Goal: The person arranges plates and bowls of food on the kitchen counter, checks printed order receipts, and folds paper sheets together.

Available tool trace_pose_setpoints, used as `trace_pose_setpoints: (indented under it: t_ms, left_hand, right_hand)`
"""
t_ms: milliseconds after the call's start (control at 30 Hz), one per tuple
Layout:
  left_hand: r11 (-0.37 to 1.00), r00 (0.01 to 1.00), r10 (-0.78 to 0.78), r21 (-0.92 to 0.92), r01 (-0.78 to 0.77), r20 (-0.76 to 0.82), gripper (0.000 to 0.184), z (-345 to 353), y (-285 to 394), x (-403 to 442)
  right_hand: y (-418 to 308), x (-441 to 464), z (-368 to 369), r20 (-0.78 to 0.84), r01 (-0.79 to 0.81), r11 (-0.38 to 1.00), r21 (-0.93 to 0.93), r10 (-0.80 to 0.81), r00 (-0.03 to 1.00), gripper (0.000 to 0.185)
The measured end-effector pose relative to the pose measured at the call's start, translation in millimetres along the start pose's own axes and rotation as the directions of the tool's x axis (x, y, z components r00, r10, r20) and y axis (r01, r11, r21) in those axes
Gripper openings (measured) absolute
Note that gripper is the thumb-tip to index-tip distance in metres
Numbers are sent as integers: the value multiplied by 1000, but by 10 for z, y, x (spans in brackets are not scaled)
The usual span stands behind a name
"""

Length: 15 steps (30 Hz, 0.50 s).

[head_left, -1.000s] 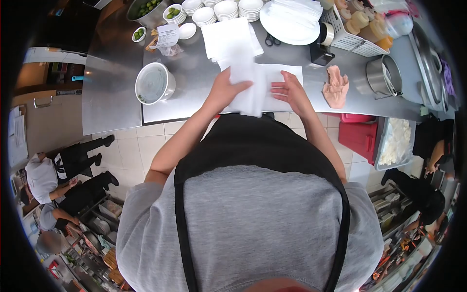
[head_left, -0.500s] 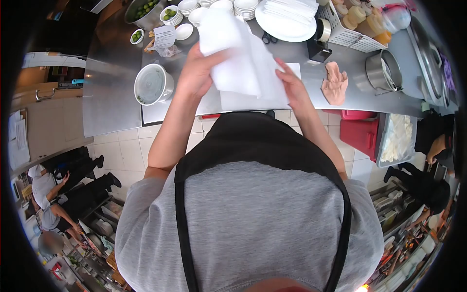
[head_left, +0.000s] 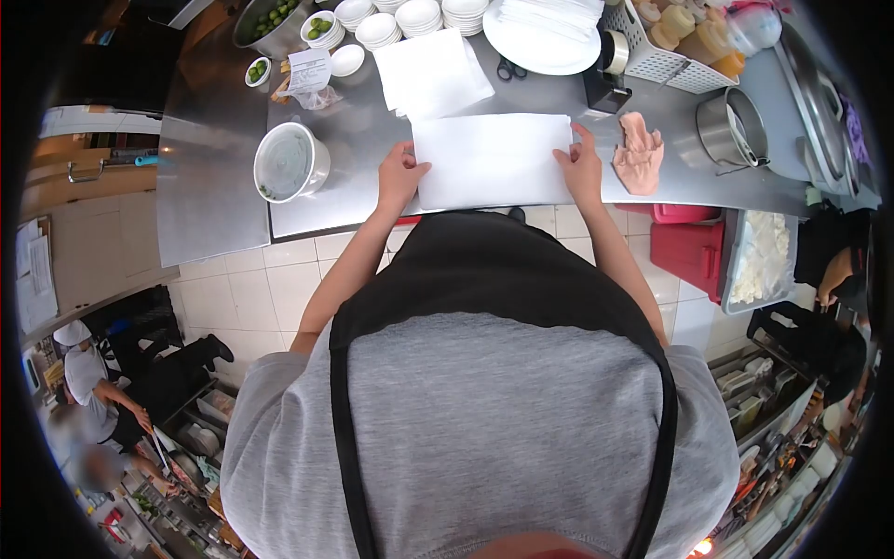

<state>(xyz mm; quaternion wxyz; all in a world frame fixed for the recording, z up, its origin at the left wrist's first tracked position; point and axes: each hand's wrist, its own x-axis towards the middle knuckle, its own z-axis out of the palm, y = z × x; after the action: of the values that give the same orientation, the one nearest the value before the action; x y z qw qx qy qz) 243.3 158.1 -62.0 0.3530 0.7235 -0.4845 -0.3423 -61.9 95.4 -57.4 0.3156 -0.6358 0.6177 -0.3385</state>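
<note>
White rectangular sheet of paper [head_left: 494, 161], long axis running left to right
Smooth, plain, nearly flat; left hand [head_left: 400, 177] and right hand [head_left: 582, 168] pinch its short ends

The table [head_left: 354, 168] was smooth, glossy metal, and along its near edge lay a smooth, matt, paper-like sheet [head_left: 494, 160]. Toward the table's right end stood a shiny metal pot [head_left: 717, 140]; toward the far right corner, a perforated plastic basket [head_left: 666, 67].

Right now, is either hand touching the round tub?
No: left hand and right hand are at the sides of the white sheet, clear of the round tub.
</note>
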Motion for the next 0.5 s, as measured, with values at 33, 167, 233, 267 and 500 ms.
trace_pose_setpoints:
  t_ms: [33,167,233,267,500]
  left_hand:
    - [1000,1000,-1,0,1,0,41,6,-6,6]
    - [998,999,49,29,-48,-18,41,6,-22,23]
    - [996,997,74,52,-73,-29,41,3,-18,16]
    - [995,997,80,56,-79,-24,42,3,-13,18]
    - [999,1000,29,-30,-29,0,44,-1,30,2]
  right_hand:
    - [-26,0,-5,-1,0,1000,-21,0,1000,57]
    - [-13,6,22,-8,6,998,-70,-7,1000,55]
    - [6,-2,41,-16,20,996,-82,-21,1000,54]
    - [13,0,52,-26,33,995,-93,-35,999,54]
    - [-11,33,-8,-11,64,996,-56,-65,998,53]
